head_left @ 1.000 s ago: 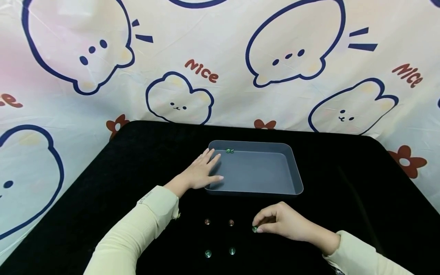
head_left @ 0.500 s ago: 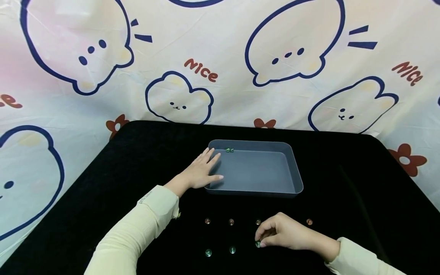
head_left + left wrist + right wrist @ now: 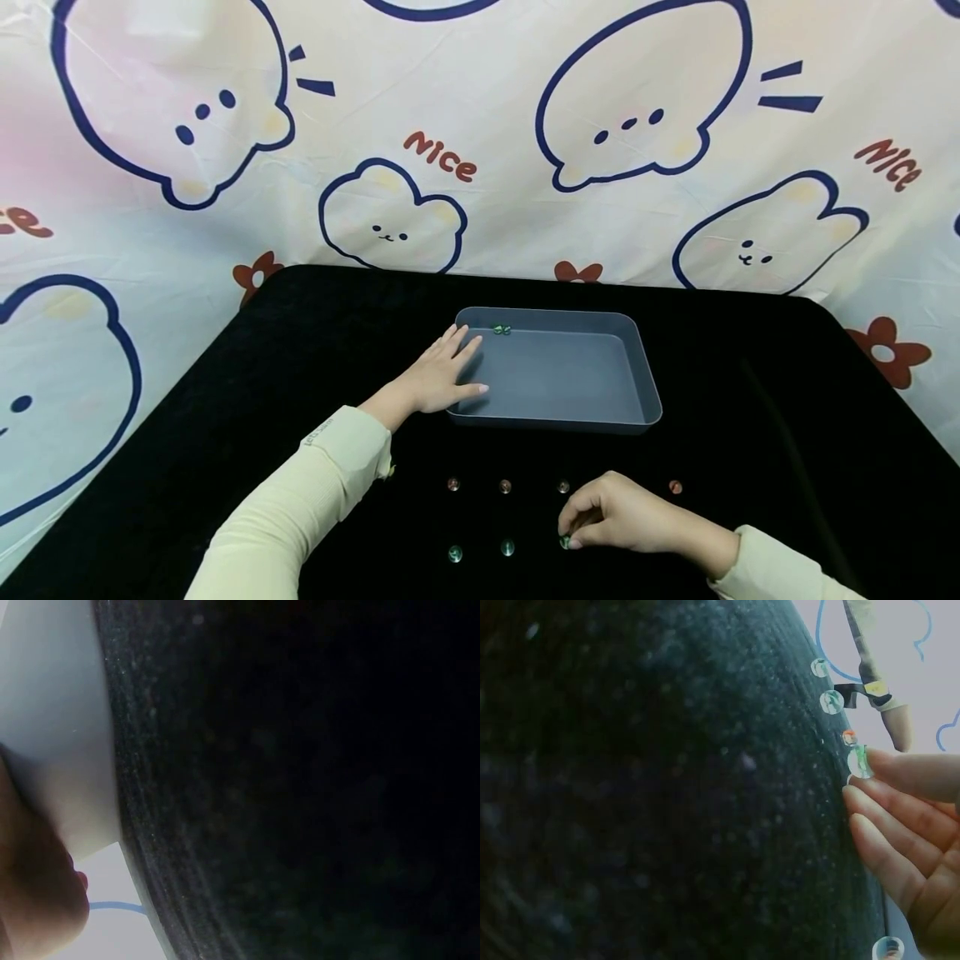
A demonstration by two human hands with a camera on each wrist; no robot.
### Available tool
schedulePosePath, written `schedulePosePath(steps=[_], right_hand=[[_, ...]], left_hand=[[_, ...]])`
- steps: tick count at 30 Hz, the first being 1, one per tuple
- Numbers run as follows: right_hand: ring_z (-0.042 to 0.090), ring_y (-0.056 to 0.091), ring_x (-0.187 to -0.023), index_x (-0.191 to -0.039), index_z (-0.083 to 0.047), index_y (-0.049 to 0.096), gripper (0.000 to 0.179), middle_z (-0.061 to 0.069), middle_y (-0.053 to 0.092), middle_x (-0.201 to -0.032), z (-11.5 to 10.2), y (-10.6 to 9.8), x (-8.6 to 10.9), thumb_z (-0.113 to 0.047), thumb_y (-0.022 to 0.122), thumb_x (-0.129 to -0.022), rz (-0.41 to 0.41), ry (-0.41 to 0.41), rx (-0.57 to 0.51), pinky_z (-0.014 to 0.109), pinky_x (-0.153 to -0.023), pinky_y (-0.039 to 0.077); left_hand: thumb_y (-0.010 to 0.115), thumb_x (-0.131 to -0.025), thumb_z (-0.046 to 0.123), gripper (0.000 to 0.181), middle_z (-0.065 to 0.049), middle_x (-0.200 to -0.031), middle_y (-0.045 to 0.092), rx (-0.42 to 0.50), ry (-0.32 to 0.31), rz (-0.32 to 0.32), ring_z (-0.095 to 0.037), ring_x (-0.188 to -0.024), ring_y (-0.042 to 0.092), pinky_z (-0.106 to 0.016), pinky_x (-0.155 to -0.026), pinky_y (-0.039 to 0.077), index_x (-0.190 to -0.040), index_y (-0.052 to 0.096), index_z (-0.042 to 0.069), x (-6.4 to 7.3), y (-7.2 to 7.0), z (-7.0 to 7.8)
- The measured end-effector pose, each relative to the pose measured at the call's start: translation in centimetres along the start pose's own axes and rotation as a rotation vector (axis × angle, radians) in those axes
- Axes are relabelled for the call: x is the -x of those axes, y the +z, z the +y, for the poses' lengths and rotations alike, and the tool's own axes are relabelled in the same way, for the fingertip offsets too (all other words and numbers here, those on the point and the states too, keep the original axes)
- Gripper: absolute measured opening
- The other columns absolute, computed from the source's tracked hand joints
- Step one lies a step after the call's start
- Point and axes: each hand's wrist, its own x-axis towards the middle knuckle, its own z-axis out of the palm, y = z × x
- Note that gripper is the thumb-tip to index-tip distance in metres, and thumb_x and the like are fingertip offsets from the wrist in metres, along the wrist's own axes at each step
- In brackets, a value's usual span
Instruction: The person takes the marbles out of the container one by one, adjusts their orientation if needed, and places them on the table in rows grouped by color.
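Note:
My right hand (image 3: 626, 512) pinches a green marble (image 3: 565, 542) between thumb and fingertips, down at the black cloth. The right wrist view shows the same clear marble with green swirls (image 3: 859, 761) at the thumb tip. To its left lie two green marbles (image 3: 455, 553) in a row. Farther from me runs a row of reddish marbles (image 3: 506, 487), with an orange one (image 3: 676, 487) past the right hand. My left hand (image 3: 431, 375) rests with spread fingers over the left side of a grey tray (image 3: 555, 419). Two green marbles (image 3: 502, 330) sit in the tray's far left corner.
A black cloth (image 3: 337, 333) covers the table. Behind it hangs a pale curtain (image 3: 510, 217) with cartoon bears. The right wrist view has another marble (image 3: 889, 949) low near the hand, and the left sleeve with a black strap (image 3: 847, 694) in the background.
My right hand has moved toward me with the green marble, from beside the reddish row to the nearer green row. A reddish marble and the orange one came into sight. The left hand stayed put.

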Motion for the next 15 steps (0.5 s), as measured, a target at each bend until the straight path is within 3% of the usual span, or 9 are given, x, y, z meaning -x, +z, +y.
schedulePosePath(steps=[15], right_hand=[[-0.002,0.056,-0.075,-0.080,-0.012,0.066,0.009,-0.009,0.062,-0.084,0.35,-0.13,-0.04,-0.008,0.067,-0.073,-0.022,-0.078,0.109,0.016,-0.062,0.046]], left_hand=[[0.037,-0.083,0.058,0.077,-0.011,-0.144,-0.003,-0.004,0.000,0.004,-0.021,-0.128,-0.011,-0.041,-0.102,0.003,-0.140,0.007,0.015,-0.12,0.01,-0.02]])
